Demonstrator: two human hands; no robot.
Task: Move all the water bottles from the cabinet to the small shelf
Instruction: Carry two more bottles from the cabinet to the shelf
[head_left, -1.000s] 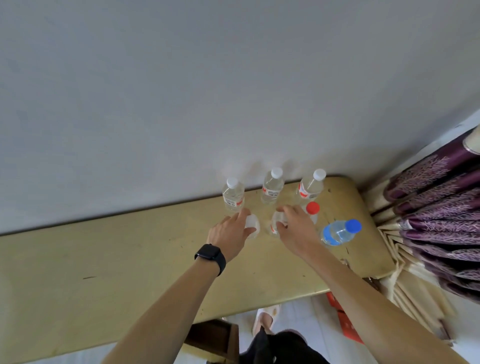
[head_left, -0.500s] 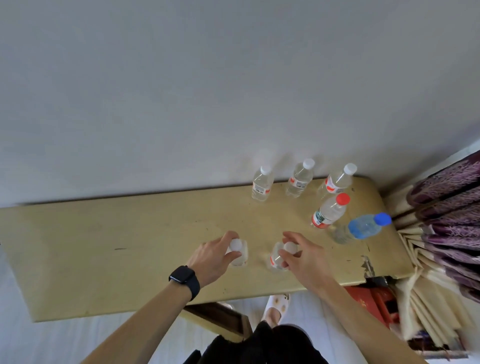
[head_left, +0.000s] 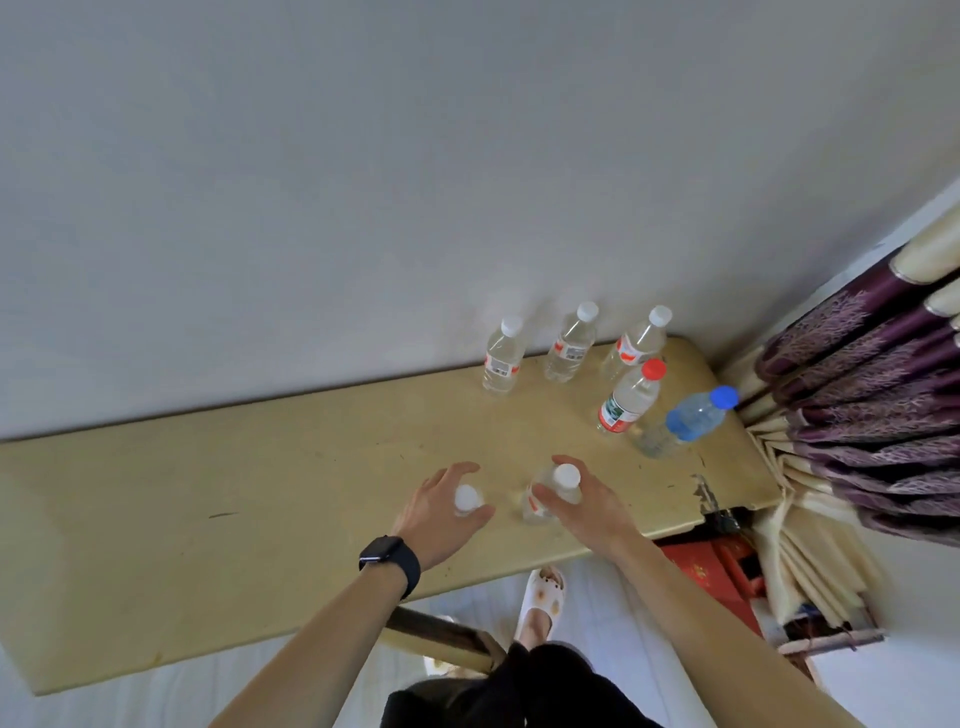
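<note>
My left hand (head_left: 439, 512) grips a white-capped water bottle (head_left: 467, 500) from above; only its cap shows. A second white-capped bottle (head_left: 553, 493) with a red label is held by my right hand (head_left: 587, 512). Both are over the front part of the yellow cabinet top (head_left: 260, 493). Against the wall stand three white-capped bottles (head_left: 503, 358), (head_left: 571, 345), (head_left: 636, 345). A red-capped bottle (head_left: 629, 397) and a blue-capped bottle (head_left: 685, 421) stand nearer the right end.
Purple and cream curtains (head_left: 872, 415) hang at the right. Red boxes (head_left: 711, 571) lie on the floor below the cabinet's right end. A dark wooden piece (head_left: 441, 634) and my slippered foot (head_left: 540, 603) show under the front edge.
Both hands have drawn their bottles back from the group by the wall toward the cabinet's front edge, still holding them. The view has shifted.
</note>
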